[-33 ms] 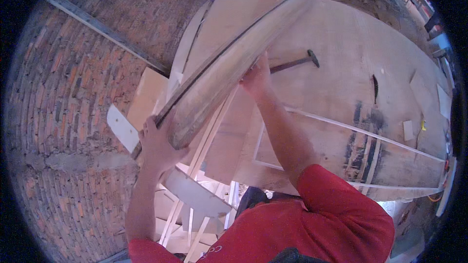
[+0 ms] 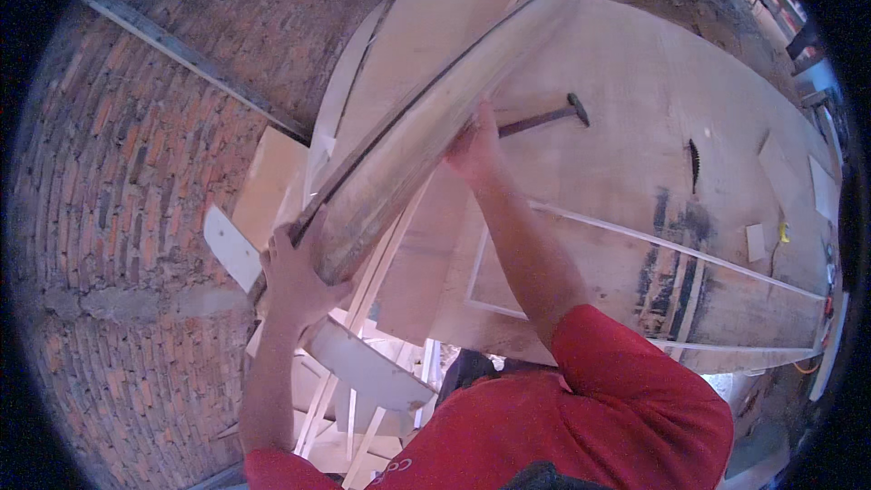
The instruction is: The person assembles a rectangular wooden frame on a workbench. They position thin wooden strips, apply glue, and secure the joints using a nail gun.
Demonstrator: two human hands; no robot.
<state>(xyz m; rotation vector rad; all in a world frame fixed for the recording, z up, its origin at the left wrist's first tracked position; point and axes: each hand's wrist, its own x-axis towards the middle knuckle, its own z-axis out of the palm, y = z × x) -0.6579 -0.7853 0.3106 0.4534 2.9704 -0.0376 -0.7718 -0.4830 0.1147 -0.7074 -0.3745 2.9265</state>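
Note:
A long wooden plank (image 2: pixel 399 159) with a dark strip along its left edge slants from near left to far right, above a large plywood sheet. Its near end rests in my left hand (image 2: pixel 299 272), with the thumb to the right and the fingers bent over the left edge. Farther up, my right hand (image 2: pixel 476 145) grips the plank's right side; some of its fingers are hidden beneath the wood. A hammer (image 2: pixel 549 118) appears to lie on the sheet just beyond my right hand, the end of its handle hidden by that hand.
The broad plywood sheet (image 2: pixel 617 63) carries pale strips (image 2: pixel 671 245), dark stains and a thin dark curved piece (image 2: pixel 695 166). A brick wall (image 2: pixel 136 218) rises on the left. White panel pieces (image 2: pixel 367 367) and narrow wood strips (image 2: pixel 386 254) lie below the plank.

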